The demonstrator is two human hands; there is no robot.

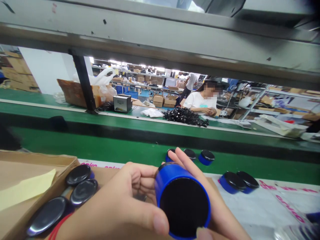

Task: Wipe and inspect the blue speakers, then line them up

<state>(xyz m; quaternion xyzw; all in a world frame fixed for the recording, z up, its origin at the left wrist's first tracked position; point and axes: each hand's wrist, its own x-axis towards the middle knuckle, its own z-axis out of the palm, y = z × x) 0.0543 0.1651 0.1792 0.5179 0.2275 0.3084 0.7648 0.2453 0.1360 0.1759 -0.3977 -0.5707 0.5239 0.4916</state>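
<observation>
A cylinder (182, 203) sits at lower centre between both hands: left hand (120, 206) on its left, right hand (212, 200) on its right. Lids (82, 183) lie lower left beside a cardboard box (32, 186); caps (238, 181) rest right on the counter (262, 206).

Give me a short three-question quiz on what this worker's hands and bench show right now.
1. True or false: both hands hold the blue cylinder at once.
2. Multiple choice: where do the glossy black discs lie? A) left of the hands, beside the cardboard box; B) on the green conveyor belt; C) on the co-worker's bench.
3. Fill in: the pile in front of the seated co-worker is coloured ____.

Key
1. True: the left hand wraps it from the left, and the right hand cups it from behind.
2. A.
3. Black: a tangled black pile.
</observation>
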